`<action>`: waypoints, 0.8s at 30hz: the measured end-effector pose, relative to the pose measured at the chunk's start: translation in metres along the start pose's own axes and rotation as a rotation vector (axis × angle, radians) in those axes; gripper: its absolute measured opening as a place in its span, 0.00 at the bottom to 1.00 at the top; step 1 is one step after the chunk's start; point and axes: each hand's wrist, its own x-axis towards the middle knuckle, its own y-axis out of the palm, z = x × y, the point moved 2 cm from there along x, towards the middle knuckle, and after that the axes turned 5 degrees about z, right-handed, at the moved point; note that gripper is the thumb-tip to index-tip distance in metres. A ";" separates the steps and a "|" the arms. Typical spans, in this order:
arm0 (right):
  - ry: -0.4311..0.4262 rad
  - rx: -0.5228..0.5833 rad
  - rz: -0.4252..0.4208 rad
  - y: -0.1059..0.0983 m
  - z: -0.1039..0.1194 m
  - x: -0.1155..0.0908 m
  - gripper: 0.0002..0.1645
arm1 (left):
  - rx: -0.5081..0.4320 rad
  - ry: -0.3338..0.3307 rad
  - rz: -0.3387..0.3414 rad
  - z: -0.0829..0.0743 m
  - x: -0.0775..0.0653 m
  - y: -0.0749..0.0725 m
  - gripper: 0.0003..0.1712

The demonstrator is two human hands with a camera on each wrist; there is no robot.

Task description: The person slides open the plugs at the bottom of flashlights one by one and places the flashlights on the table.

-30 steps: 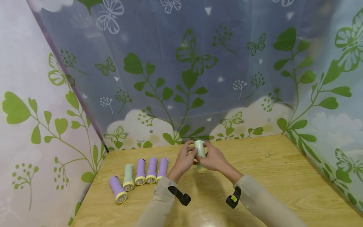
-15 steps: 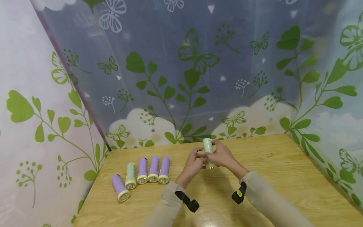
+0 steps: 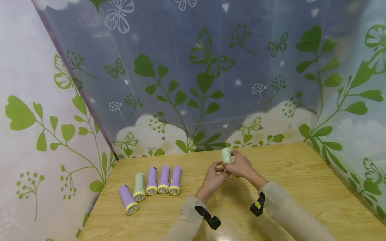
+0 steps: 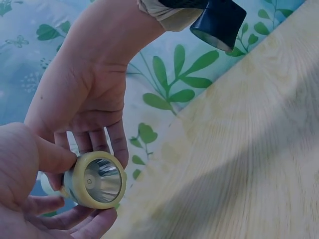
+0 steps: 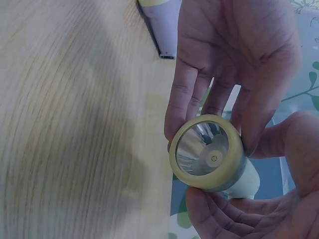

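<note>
A pale green flashlight with a yellow head is held off the table between both hands. Its lens end points back toward the person. My right hand grips the body, thumb across the near side. Beside it, my left hand has thumb and fingers around the head end, as the left wrist view shows at the yellow ring. In the right wrist view the silver reflector faces the camera, unlit. Fingers cover much of the body.
To the left on the wooden table lie a purple flashlight, a green flashlight and a group of purple flashlights, lens ends toward the person. A patterned cloth hangs behind the table.
Both hands and the green flashlight have shifted right. The left hand has moved from the upper body down to the head end. The flashlights on the table stay put.
</note>
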 end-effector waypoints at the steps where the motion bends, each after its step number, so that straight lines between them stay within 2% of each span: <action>1: 0.003 -0.002 0.001 -0.001 -0.001 0.000 0.40 | 0.008 -0.002 0.000 0.000 0.000 0.002 0.39; 16: 0.081 -0.040 0.032 -0.008 -0.027 0.002 0.41 | 0.052 -0.028 0.001 0.006 0.012 0.028 0.32; 24: 0.111 -0.080 0.038 -0.010 -0.039 -0.002 0.40 | 0.023 -0.046 0.032 0.014 0.016 0.042 0.32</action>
